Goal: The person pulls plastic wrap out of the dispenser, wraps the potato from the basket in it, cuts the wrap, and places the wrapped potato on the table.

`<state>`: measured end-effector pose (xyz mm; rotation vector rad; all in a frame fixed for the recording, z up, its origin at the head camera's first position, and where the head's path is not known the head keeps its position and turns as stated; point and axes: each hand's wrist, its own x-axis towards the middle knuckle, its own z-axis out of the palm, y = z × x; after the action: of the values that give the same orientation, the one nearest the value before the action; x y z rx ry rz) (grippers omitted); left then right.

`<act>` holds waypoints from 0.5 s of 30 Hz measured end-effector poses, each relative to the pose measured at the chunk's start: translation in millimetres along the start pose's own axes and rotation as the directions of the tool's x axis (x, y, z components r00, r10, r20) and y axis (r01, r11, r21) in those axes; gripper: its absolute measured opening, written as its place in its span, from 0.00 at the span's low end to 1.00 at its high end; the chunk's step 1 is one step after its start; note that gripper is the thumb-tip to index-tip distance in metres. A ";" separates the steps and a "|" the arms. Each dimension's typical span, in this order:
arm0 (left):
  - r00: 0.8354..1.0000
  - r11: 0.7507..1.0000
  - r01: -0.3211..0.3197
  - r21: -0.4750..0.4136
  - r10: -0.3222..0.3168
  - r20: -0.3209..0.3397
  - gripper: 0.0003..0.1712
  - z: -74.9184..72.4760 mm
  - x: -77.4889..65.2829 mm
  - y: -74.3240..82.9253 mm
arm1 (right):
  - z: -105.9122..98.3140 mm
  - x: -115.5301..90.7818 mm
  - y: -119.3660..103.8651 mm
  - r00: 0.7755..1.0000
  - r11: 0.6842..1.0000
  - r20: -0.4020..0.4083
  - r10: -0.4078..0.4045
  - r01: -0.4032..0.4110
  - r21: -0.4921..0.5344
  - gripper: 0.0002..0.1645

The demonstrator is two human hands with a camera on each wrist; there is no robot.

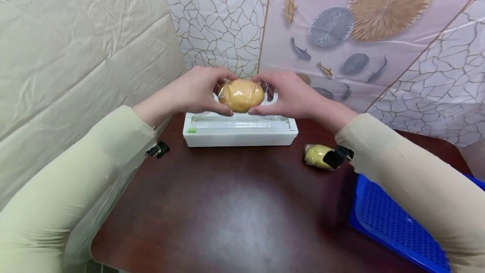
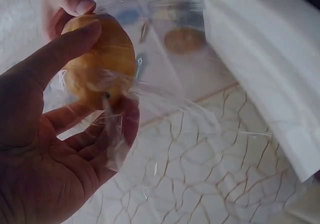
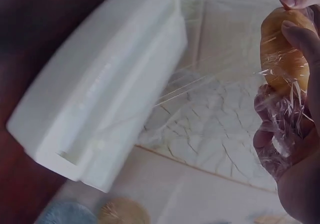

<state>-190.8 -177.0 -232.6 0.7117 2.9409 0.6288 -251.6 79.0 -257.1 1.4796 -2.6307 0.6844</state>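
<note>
Between both hands, above the white cling film dispenser (image 1: 242,139), is a rounded yellow-orange fruit (image 1: 241,96) with clear film stretched over it. My left hand (image 1: 201,90) grips its left end, thumb on the near side and fingers behind. The right hand (image 1: 289,96) holds the opposite end in the same way, with crumpled film bunched against its fingers in the right wrist view. A dark spot marks one end of the fruit (image 2: 107,64) in the left wrist view. From the fruit, a clear sheet of cling film (image 2: 175,109) spreads toward the dispenser.
A second, yellow-green item wrapped in film (image 1: 316,156) lies on the dark wooden table (image 1: 212,197), beside the right wrist's black camera strap. At the right edge stands a blue perforated basket (image 1: 398,222), partly under the right sleeve. Patterned sheeting (image 1: 227,20) covers the wall behind.
</note>
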 end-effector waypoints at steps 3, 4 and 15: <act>0.999 1.000 -0.021 -0.015 0.021 0.036 0.43 16.3 -12.6 3.2 | 12.8 -16.6 -7.3 0.999 1.000 0.049 0.012 -0.012 0.004 0.37; 0.998 0.999 -0.023 -0.024 0.024 0.053 0.43 22.4 -16.7 4.0 | 17.8 -22.2 -9.7 0.998 1.000 0.068 0.018 -0.018 0.004 0.37; 0.986 0.982 0.002 -0.191 0.030 0.161 0.41 101.3 -47.9 -3.8 | 87.9 -71.4 -14.3 0.988 0.991 0.146 0.041 -0.059 0.118 0.36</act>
<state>-135.3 -163.5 -329.0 0.7266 2.6835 0.7996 -186.0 94.9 -349.2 1.5542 -2.7879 0.7855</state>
